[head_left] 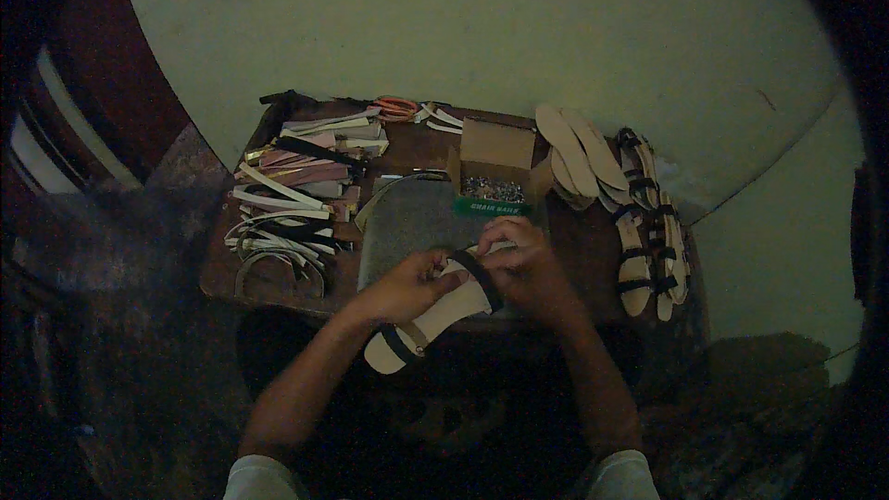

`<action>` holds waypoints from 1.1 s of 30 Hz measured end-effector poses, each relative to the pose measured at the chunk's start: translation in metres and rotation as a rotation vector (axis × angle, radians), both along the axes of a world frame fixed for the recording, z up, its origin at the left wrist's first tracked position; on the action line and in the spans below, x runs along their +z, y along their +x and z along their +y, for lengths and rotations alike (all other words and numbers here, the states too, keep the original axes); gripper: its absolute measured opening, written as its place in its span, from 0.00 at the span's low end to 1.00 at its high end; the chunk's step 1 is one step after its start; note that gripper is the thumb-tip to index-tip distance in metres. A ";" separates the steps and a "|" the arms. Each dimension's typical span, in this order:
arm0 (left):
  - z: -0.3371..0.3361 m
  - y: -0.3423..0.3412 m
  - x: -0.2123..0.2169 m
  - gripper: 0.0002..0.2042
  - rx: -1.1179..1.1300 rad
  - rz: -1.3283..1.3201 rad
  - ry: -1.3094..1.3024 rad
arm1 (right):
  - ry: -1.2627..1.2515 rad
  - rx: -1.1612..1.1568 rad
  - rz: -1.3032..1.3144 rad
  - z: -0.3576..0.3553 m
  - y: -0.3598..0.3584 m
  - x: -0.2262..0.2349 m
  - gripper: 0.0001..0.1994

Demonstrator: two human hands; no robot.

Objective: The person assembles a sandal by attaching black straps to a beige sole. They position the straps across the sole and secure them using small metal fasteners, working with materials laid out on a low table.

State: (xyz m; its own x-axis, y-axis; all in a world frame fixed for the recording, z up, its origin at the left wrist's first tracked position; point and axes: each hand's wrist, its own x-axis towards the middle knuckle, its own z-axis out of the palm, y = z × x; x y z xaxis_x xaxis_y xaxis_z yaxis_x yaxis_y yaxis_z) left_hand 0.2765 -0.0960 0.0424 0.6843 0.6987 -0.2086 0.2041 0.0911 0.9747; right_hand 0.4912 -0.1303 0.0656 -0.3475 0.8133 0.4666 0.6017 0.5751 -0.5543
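Note:
A sandal (446,313) with a pale footbed and dark straps slants across the front edge of the table, its far end raised between my hands. My left hand (417,282) is closed around its side, with the thumb lying on the footbed beside the wide dark strap (475,280). At the far end my right hand (514,255) pinches the sandal near that strap, fingers bent together. A second, narrower dark strap (399,344) crosses the end closest to me. What lies exactly under the right fingertips is too dim to make out.
Bundles of strap pieces (296,181) cover the table's left side. A cardboard box of small metal nails (491,190) stands behind my hands on a grey board (407,222). Pale soles (579,153) and finished-looking sandals (639,264) lie at the right, and orange-handled scissors (396,109) at the back.

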 end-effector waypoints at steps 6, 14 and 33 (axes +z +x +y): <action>0.000 0.000 -0.006 0.13 -0.023 0.008 0.064 | -0.022 -0.010 0.025 -0.001 0.001 0.004 0.08; -0.010 0.000 0.022 0.11 0.039 0.040 0.204 | 0.039 -0.067 0.087 -0.002 0.001 0.013 0.08; -0.006 -0.001 0.016 0.06 0.090 -0.032 0.208 | 0.105 -0.088 0.010 -0.002 -0.001 0.009 0.08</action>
State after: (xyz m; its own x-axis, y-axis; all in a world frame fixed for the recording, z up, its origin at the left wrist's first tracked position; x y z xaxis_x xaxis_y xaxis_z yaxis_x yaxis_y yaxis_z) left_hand 0.2755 -0.1017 0.0580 0.6211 0.7830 -0.0334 0.1733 -0.0956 0.9802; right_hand 0.4905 -0.1324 0.0750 -0.2720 0.7871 0.5535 0.6472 0.5754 -0.5001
